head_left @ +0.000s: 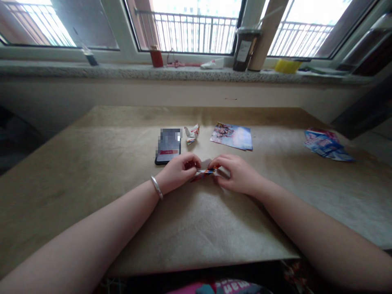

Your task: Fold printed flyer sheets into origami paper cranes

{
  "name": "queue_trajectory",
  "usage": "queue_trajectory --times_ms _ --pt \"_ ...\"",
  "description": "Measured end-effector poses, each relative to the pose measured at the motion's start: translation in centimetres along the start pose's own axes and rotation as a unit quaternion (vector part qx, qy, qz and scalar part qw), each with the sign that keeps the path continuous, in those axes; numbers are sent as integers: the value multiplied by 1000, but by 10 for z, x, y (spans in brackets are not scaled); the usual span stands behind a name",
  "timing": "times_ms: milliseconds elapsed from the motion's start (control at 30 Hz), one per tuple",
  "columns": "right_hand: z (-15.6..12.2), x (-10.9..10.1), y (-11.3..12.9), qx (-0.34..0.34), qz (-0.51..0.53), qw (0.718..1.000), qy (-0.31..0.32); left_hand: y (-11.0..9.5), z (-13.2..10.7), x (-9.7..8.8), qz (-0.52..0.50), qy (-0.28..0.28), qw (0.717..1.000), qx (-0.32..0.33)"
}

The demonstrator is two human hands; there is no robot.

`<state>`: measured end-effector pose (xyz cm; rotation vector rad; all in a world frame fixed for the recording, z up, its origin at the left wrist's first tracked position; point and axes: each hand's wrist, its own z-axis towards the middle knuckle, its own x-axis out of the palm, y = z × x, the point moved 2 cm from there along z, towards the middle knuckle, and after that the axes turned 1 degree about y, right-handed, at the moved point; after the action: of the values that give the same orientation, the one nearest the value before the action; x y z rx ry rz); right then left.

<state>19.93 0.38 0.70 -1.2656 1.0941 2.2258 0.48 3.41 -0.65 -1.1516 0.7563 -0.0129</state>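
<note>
Between my two hands is a small piece of folded paper (206,171), white with red, blue and orange print. My left hand (179,171) pinches its left side, fingers curled. At the paper's right side, my right hand (234,171) grips with thumb and fingertips. The fingers partly cover the paper, so its full shape is hidden. Just beyond my left hand lies a smartphone (168,147) with a lit, partly blurred screen. Beside the phone sits a folded paper figure (192,134), white with coloured print.
A printed sheet (232,136) lies past my right hand. Several blue and pink packets or cards (327,144) are piled at the table's right. Behind the table (196,232), a stone windowsill (122,72) carries a red container (156,57), a dark jar (244,51) and a yellow object (288,66).
</note>
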Motion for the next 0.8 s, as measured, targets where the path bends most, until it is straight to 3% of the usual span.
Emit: queue_trajectory --times_ms 233,433,667,800 --pt "0 1 -6 100 79 991 -44 -12 -2 -1 45 -2 996 77" --pt "-1 10 -9 154 143 978 -14 -18 -7 3 155 -13 983 102" --pt "1 9 -11 76 42 995 -57 -14 -6 5 291 7 949 124" --pt "2 5 -8 54 -70 996 -23 -14 -6 5 357 30 925 127"
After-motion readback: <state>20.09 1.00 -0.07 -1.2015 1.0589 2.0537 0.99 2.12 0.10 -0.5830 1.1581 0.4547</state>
